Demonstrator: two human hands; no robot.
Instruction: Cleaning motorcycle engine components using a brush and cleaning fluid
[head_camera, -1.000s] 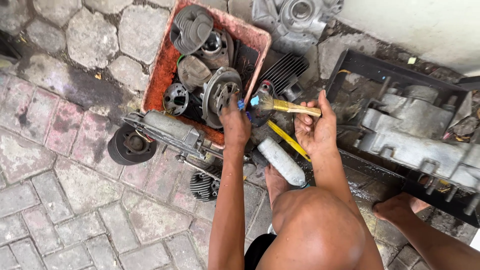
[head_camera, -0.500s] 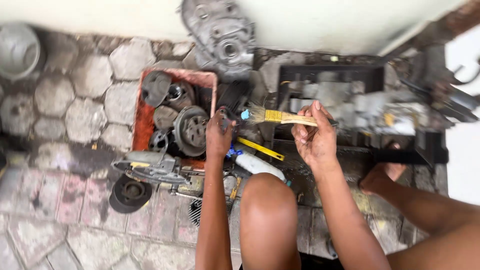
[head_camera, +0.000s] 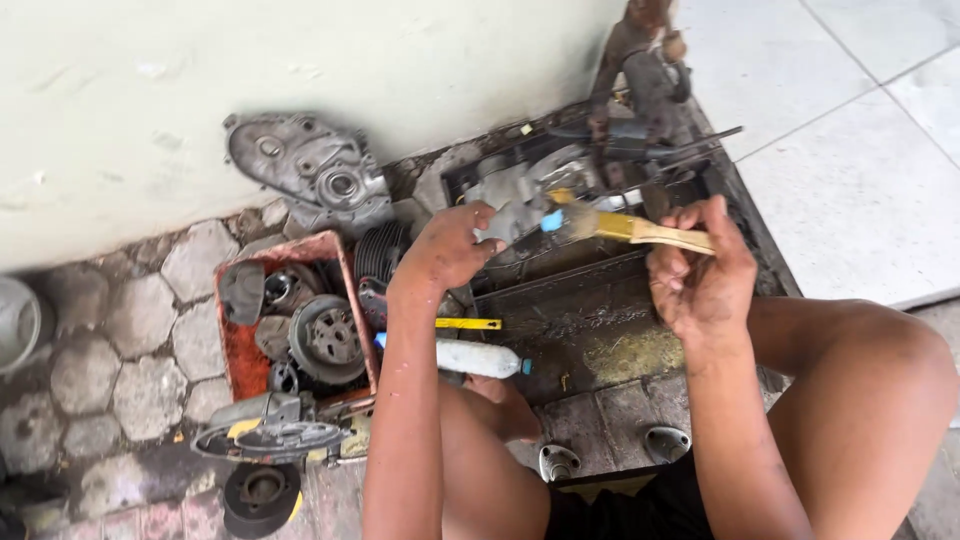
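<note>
Over a shallow black metal tray (head_camera: 600, 340) on the ground, the right hand (head_camera: 700, 270) has its fingers clamped on the yellow wooden handle of a paintbrush (head_camera: 620, 227), bristles pointing left. The left hand (head_camera: 450, 245) grips a grey cast-metal engine part (head_camera: 510, 205), fingers curled round it, with the bristles touching that part. Below lie a white plastic bottle with a blue cap (head_camera: 475, 358) and a yellow stick (head_camera: 468, 323). A red plastic crate (head_camera: 240, 355) of greasy round parts sits left, on stone paving.
</note>
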